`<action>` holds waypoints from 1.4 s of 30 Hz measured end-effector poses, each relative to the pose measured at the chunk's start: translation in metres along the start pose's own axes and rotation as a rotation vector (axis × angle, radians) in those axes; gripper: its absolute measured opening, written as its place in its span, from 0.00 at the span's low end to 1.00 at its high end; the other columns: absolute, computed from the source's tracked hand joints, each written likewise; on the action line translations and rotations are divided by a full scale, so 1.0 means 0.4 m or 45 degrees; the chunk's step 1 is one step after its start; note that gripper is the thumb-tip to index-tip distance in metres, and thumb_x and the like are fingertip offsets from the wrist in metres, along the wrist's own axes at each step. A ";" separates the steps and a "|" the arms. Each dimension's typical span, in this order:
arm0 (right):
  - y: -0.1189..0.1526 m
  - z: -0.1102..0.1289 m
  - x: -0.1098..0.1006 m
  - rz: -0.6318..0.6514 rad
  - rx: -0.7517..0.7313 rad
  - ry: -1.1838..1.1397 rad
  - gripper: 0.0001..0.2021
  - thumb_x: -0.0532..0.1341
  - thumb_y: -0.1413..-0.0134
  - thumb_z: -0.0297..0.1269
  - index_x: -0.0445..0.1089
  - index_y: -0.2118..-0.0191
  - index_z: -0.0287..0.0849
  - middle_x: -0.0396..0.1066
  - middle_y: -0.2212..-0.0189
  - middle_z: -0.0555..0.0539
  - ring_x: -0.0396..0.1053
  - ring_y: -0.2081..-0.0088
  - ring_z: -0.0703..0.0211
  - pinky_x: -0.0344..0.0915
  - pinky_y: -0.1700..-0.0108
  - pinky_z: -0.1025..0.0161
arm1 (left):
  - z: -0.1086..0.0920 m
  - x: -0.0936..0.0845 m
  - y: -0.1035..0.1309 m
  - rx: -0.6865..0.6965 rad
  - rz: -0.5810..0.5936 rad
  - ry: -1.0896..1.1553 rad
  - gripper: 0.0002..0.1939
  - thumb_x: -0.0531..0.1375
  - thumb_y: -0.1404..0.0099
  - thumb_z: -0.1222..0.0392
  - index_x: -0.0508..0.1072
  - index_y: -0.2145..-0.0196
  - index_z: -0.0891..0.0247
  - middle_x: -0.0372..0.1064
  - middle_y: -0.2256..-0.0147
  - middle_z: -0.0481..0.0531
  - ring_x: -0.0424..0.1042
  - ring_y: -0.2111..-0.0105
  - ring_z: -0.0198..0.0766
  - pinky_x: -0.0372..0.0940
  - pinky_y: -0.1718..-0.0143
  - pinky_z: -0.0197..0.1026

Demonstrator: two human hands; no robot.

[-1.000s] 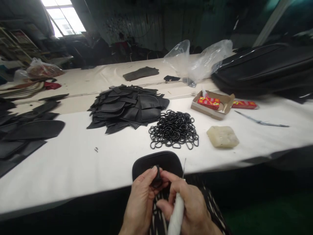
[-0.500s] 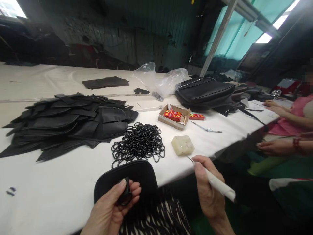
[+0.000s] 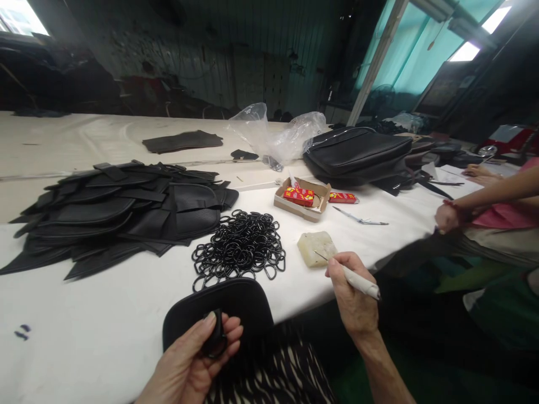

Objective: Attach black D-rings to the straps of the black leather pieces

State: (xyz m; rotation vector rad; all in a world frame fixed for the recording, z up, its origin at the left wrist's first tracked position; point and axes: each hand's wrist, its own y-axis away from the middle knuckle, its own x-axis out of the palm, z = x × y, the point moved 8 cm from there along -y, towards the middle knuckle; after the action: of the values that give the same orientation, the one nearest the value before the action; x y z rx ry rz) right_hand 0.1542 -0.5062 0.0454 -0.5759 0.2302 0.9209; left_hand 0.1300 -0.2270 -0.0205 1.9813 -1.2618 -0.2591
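My right hand [image 3: 354, 300] grips an awl [image 3: 361, 283] by its pale wrapped handle. Its thin metal tip touches or overlaps the near face of a yellowish, wax-like block [image 3: 311, 247]; which of the two I cannot tell. Between the thumb and fingers of my left hand [image 3: 187, 359] is a folded black strap [image 3: 218, 328], with what looks like a dark ring under it. Just behind that hand, a rounded black leather panel [image 3: 248, 303] rests at the table edge, over my lap. Black D-rings [image 3: 240, 247] lie heaped beyond the panel.
Stacked black leather pieces [image 3: 105, 207] cover the left of the white table [image 3: 105, 325]. A cardboard box [image 3: 295, 211] with red packets, thread snips [image 3: 360, 217], a clear plastic bag [image 3: 286, 137] and a black bag [image 3: 357, 151] lie farther back. Another person's arm [image 3: 484, 193] is at right.
My right hand has brought the awl up and slightly left, its tip now against the block's outline. My left hand barely moved. At right, the other people's arms have shifted.
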 end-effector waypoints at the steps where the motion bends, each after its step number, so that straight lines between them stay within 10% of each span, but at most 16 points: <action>1: 0.000 -0.002 -0.001 -0.001 0.006 -0.002 0.12 0.57 0.45 0.44 0.62 0.74 0.43 0.60 0.81 0.55 0.57 0.77 0.64 0.57 0.73 0.67 | 0.000 0.000 0.001 -0.007 0.007 0.000 0.08 0.57 0.41 0.73 0.74 0.75 0.72 0.76 0.75 0.61 0.76 0.76 0.42 0.73 0.75 0.37; 11: 0.056 0.033 -0.044 -0.019 0.149 -0.190 0.12 0.59 0.48 0.45 0.66 0.74 0.42 0.66 0.77 0.51 0.61 0.74 0.62 0.60 0.72 0.66 | 0.015 -0.007 -0.010 -0.059 0.193 0.077 0.07 0.57 0.39 0.72 0.75 0.71 0.73 0.76 0.68 0.64 0.77 0.68 0.44 0.73 0.66 0.42; 18: 0.189 0.073 0.096 0.450 0.392 -0.751 0.09 0.62 0.51 0.42 0.68 0.72 0.42 0.68 0.79 0.49 0.66 0.76 0.61 0.61 0.77 0.68 | 0.026 -0.003 0.002 -0.123 0.406 0.226 0.05 0.60 0.41 0.68 0.75 0.71 0.73 0.76 0.66 0.64 0.75 0.67 0.43 0.71 0.63 0.42; 42: 0.259 0.168 0.213 0.700 -0.032 -0.608 0.05 0.58 0.46 0.37 0.67 0.68 0.43 0.70 0.77 0.50 0.69 0.75 0.62 0.67 0.75 0.70 | 0.022 0.016 0.015 -0.100 0.588 0.287 0.08 0.60 0.41 0.65 0.77 0.72 0.74 0.75 0.70 0.60 0.73 0.69 0.38 0.69 0.64 0.38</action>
State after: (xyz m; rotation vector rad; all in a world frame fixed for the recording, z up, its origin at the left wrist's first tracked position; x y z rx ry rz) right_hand 0.1182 -0.3620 0.0264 -0.2999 -0.0631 1.5646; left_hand 0.1243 -0.2379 -0.0209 1.5491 -1.4875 0.1365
